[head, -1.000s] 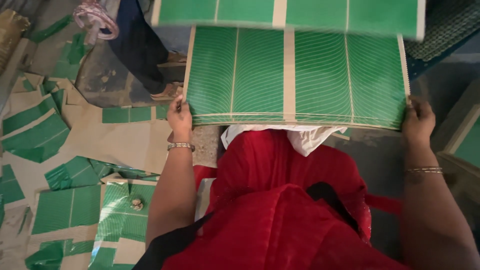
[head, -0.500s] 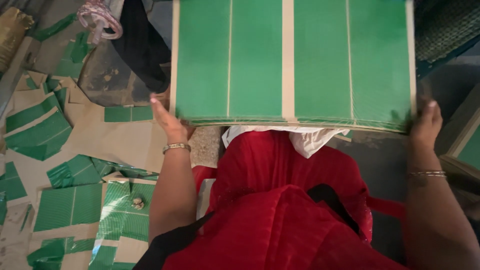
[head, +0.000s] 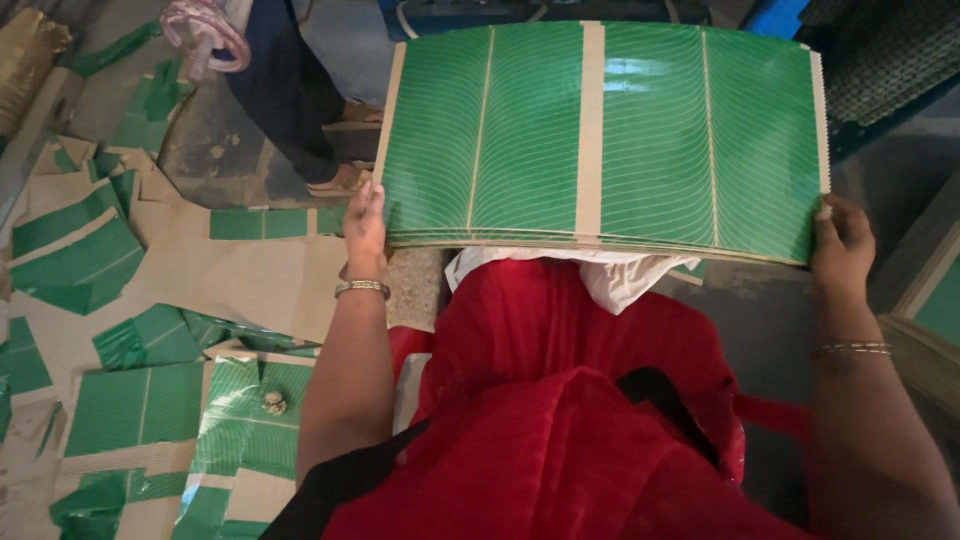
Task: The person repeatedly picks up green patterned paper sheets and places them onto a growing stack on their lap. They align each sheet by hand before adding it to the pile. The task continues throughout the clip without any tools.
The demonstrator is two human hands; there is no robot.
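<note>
I hold a stack of green leaf-patterned sheets (head: 600, 140) with pale brown strips, level in front of me above my red-clothed lap (head: 580, 400). My left hand (head: 365, 225) grips the stack's near left corner, thumb on top. At the near right corner my right hand (head: 842, 250) clasps the edge. Both wrists wear thin bangles. The sheets sag slightly in the middle and show several layers along the near edge.
Green sheet scraps and brown paper offcuts (head: 130, 330) litter the floor at left. Another person's legs and sandalled foot (head: 310, 120) stand beyond the stack's left side. A white cloth (head: 610, 275) lies under the stack. More green sheets (head: 935, 310) sit at the right edge.
The stack has tilted and lowered a little toward me, showing the leaf pattern glossier. My left hand has slid to the near left corner; my right hand stays on the right edge.
</note>
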